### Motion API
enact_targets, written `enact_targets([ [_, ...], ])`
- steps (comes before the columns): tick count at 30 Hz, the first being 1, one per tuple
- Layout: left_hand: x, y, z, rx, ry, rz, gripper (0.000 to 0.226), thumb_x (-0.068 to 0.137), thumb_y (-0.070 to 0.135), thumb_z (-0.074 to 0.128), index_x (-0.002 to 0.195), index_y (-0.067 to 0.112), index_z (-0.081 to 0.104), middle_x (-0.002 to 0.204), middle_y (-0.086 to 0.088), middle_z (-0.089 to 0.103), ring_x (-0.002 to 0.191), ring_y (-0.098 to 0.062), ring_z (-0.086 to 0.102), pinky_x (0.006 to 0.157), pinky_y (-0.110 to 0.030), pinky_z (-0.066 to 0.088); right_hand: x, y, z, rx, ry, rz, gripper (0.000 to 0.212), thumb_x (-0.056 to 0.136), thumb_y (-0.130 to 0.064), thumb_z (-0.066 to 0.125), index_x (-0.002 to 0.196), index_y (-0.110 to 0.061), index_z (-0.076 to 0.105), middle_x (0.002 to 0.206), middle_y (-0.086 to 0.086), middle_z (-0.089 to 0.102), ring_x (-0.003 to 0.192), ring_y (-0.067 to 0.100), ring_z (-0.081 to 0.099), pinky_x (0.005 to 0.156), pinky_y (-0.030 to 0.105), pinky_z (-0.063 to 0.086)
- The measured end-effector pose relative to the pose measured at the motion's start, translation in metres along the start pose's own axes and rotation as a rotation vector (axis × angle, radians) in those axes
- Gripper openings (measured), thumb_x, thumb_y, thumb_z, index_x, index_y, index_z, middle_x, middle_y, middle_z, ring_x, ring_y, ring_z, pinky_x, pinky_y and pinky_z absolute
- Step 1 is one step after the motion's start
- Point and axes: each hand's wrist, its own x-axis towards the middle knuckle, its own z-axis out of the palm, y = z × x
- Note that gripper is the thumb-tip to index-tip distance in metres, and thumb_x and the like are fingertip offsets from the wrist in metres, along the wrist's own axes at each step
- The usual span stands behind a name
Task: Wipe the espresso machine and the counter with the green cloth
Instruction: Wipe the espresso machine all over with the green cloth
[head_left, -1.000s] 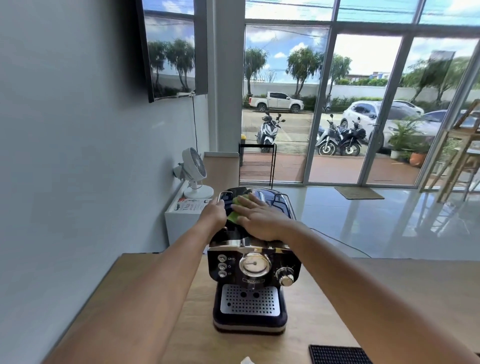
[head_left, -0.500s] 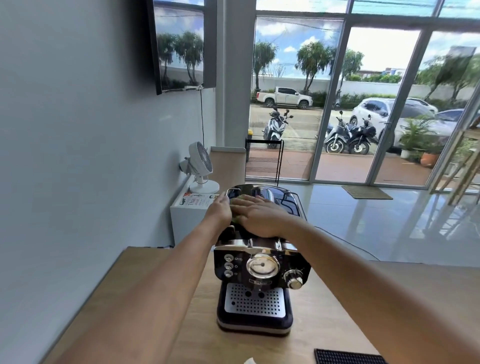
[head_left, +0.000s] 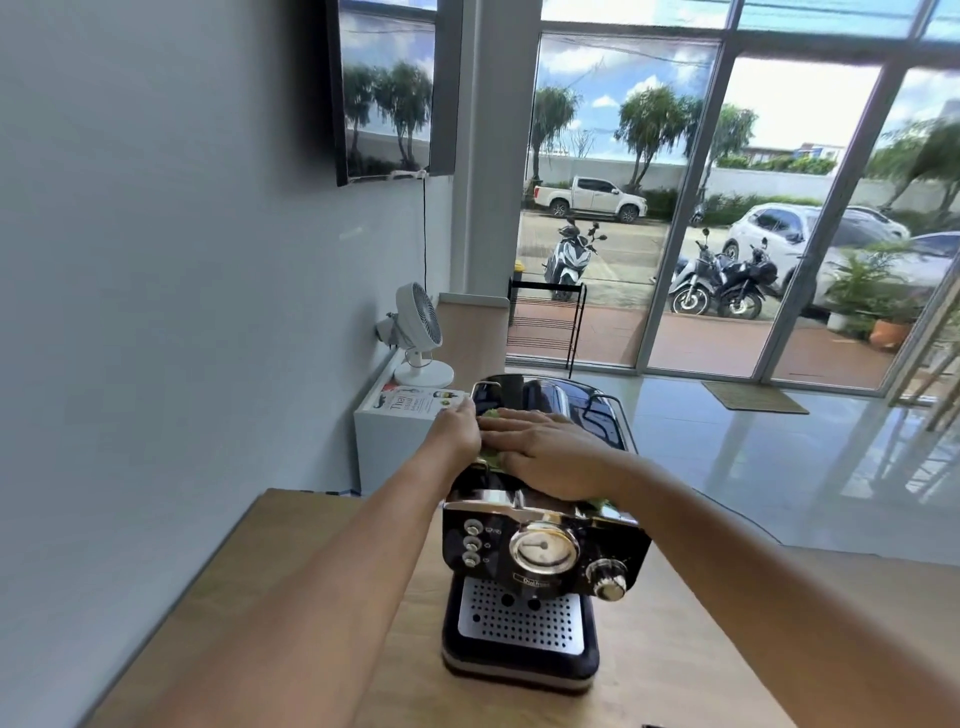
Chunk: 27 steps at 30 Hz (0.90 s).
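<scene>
A black and chrome espresso machine (head_left: 540, 551) stands on the wooden counter (head_left: 291, 597), its gauge and drip grille facing me. My right hand (head_left: 545, 454) lies flat on the machine's top with straight fingers, pressing the green cloth (head_left: 491, 457); only small green scraps show beside and under the palm. My left hand (head_left: 457, 426) holds the machine's top left edge, fingers curled over it. Most of the cloth is hidden under my right hand.
A grey wall runs along the left of the counter. Behind the machine stand a white cabinet (head_left: 384, 431) with a small white fan (head_left: 418, 332) and a leaflet. Beyond the counter's far edge is a glossy floor and glass doors.
My right hand with the cloth has slid from the middle of the top toward the front edge near me. My left hand stays at the top left edge. The camera moved closer.
</scene>
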Motion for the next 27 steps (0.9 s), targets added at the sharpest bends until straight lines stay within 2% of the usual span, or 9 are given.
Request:
enact_targets([
  [3, -0.002, 0.001, 0.000, -0.030, -0.007, -0.005, 0.049, 0.106, 0.027, 0.020, 0.146, 0.001, 0.032, 0.154, -0.014, 0.030, 0.141, -0.024, 0.028, 0.112, -0.030, 0.022, -0.010, 0.021, -0.007, 0.105, 0.006, 0.045, 0.046, 0.105, -0.037, 0.029, 0.151, -0.038, 0.029, 0.159, -0.021, 0.020, 0.148, 0.001, 0.006, 0.122, 0.037, 0.002],
  [8, -0.001, -0.004, 0.000, -0.068, -0.031, -0.010, 0.049, 0.106, 0.029, 0.021, 0.149, 0.005, 0.029, 0.156, -0.008, 0.028, 0.143, -0.021, 0.024, 0.113, -0.028, 0.019, 0.039, 0.046, -0.008, 0.201, 0.073, 0.390, 0.057, 0.105, -0.036, 0.023, 0.157, -0.021, 0.008, 0.165, -0.001, -0.005, 0.151, 0.016, -0.007, 0.120, 0.035, -0.001],
  [11, 0.004, -0.004, 0.000, -0.069, -0.024, -0.003, 0.047, 0.106, 0.029, 0.022, 0.144, 0.006, 0.039, 0.150, -0.008, 0.039, 0.139, -0.021, 0.032, 0.110, -0.028, 0.023, 0.075, 0.039, -0.016, 0.194, 0.066, 0.417, 0.055, 0.104, -0.033, 0.018, 0.154, -0.010, 0.023, 0.164, 0.008, 0.011, 0.152, 0.021, 0.003, 0.121, 0.038, 0.003],
  [14, 0.010, -0.008, 0.000, -0.064, -0.018, -0.007, 0.039, 0.105, 0.026, 0.024, 0.105, 0.015, 0.061, 0.110, -0.001, 0.059, 0.114, -0.019, 0.047, 0.097, -0.028, 0.032, 0.097, 0.029, -0.027, 0.218, 0.022, 0.358, 0.053, 0.102, -0.039, 0.021, 0.142, -0.015, 0.046, 0.156, 0.008, 0.036, 0.142, 0.023, 0.033, 0.111, 0.037, 0.027],
  [17, 0.012, -0.008, 0.001, -0.078, 0.013, -0.035, 0.036, 0.104, 0.023, 0.025, 0.075, 0.023, 0.046, 0.088, 0.006, 0.048, 0.098, -0.014, 0.040, 0.089, -0.026, 0.031, 0.109, 0.031, -0.032, 0.202, -0.019, 0.324, 0.051, 0.102, -0.043, 0.027, 0.141, -0.019, 0.050, 0.154, 0.006, 0.039, 0.139, 0.023, 0.039, 0.109, 0.036, 0.031],
  [19, 0.007, -0.003, 0.001, -0.083, 0.017, -0.040, 0.038, 0.105, 0.023, 0.023, 0.068, 0.026, 0.032, 0.097, 0.004, 0.043, 0.098, -0.013, 0.033, 0.087, -0.025, 0.025, 0.110, 0.038, -0.036, 0.216, -0.017, 0.376, 0.050, 0.104, -0.038, 0.030, 0.140, -0.011, 0.051, 0.152, 0.011, 0.042, 0.137, 0.025, 0.042, 0.107, 0.034, 0.033],
  [22, 0.006, -0.005, 0.000, -0.067, -0.013, -0.038, 0.034, 0.105, 0.025, 0.023, 0.078, 0.022, 0.044, 0.111, 0.001, 0.035, 0.103, -0.011, 0.030, 0.091, -0.027, 0.026, 0.106, 0.055, -0.038, 0.219, -0.019, 0.484, 0.043, 0.105, -0.020, 0.029, 0.134, 0.004, 0.051, 0.145, 0.023, 0.046, 0.131, 0.032, 0.047, 0.100, 0.032, 0.037],
  [25, 0.011, -0.009, -0.001, -0.076, -0.042, -0.034, 0.038, 0.105, 0.029, 0.024, 0.122, 0.012, 0.054, 0.124, -0.001, 0.041, 0.120, -0.017, 0.040, 0.101, -0.030, 0.027, 0.100, 0.078, -0.032, 0.141, -0.034, 0.572, 0.031, 0.101, -0.014, 0.035, 0.110, -0.001, 0.060, 0.131, 0.024, 0.056, 0.113, 0.032, 0.058, 0.091, 0.036, 0.044],
  [27, 0.013, -0.010, 0.000, -0.066, -0.044, -0.043, 0.036, 0.105, 0.027, 0.024, 0.111, 0.014, 0.056, 0.113, 0.002, 0.044, 0.113, -0.019, 0.045, 0.097, -0.028, 0.031, 0.102, 0.098, -0.027, 0.088, -0.085, 0.629, 0.017, 0.089, -0.009, 0.047, 0.089, -0.004, 0.062, 0.113, 0.020, 0.065, 0.098, 0.029, 0.066, 0.082, 0.033, 0.050],
])
